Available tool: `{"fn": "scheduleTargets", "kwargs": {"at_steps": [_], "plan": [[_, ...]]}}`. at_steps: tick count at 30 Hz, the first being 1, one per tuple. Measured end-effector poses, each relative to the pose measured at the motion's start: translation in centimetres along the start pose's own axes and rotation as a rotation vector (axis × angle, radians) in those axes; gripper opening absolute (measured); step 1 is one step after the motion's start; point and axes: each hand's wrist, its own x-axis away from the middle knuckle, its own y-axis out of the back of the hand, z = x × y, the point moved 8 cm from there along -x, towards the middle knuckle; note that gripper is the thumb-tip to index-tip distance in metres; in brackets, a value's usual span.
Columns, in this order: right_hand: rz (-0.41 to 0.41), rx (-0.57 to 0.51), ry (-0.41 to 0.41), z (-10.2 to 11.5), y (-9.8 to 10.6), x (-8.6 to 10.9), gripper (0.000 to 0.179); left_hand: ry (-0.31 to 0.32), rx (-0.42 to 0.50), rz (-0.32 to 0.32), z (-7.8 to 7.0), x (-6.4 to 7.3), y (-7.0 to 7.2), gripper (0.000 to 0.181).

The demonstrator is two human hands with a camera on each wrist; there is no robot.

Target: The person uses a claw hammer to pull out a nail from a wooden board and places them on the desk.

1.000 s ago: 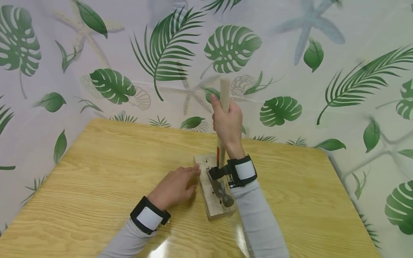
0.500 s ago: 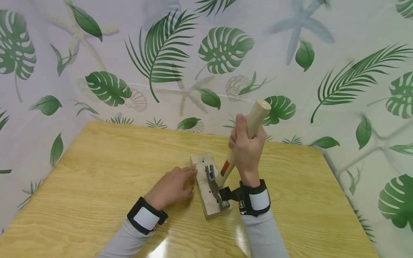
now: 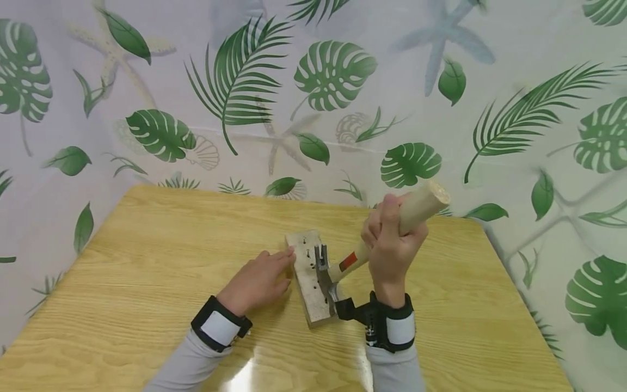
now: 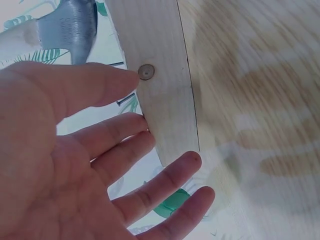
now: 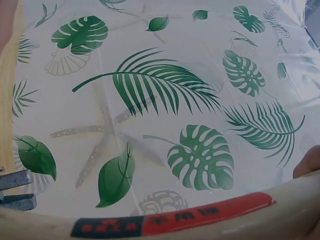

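Observation:
My right hand (image 3: 392,250) grips the wooden handle of a claw hammer (image 3: 349,262), which tilts up to the right. The hammer's metal head lies over the right edge of a pale wooden block (image 3: 307,294), claw pointing away. Several nails (image 3: 308,253) stick up from the block's top. My left hand (image 3: 257,280) touches the block's left side with extended fingertips. In the left wrist view, thumb and forefinger meet the block's side (image 4: 162,100), beside a round mark; nail shanks (image 4: 125,99) project beyond it. The right wrist view shows the handle's red label (image 5: 205,214) and claw tips (image 5: 17,190).
The block rests on a wood-grain table (image 3: 186,234) with rounded far corners. Behind it hangs a white cloth (image 3: 274,71) printed with green leaves, shells and starfish. Each wrist wears a black strap (image 3: 392,326).
My right hand has moved right and down, swinging the hammer handle from upright to a rightward tilt. The head has shifted toward the block's right edge, uncovering nails. My left hand stays against the block.

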Motion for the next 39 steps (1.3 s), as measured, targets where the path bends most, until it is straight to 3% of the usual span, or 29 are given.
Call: {"fn": "scheduleTargets", "kwargs": {"at_steps": [16,30,33,36,39], "plan": [[0.006,-0.149,0.021,3.0,0.4,0.1,0.027,-0.028,0.036,-0.016,0.2,-0.1,-0.4,0.05],[0.027,-0.166,0.02,3.8,0.2,-0.4,0.022,-0.028,0.081,-0.003,0.7,-0.1,0.2,0.049],[0.043,-0.164,0.017,3.7,0.0,-0.5,0.025,-0.037,0.076,-0.055,0.5,-0.3,0.4,0.046],[0.044,-0.184,0.013,3.9,-0.1,-0.4,0.026,-0.077,0.081,-0.168,-0.2,-0.6,1.2,0.037],[0.043,-0.21,0.007,4.2,-0.4,-0.2,0.025,-0.148,0.153,-0.274,-1.1,-0.9,1.9,0.03]]}}
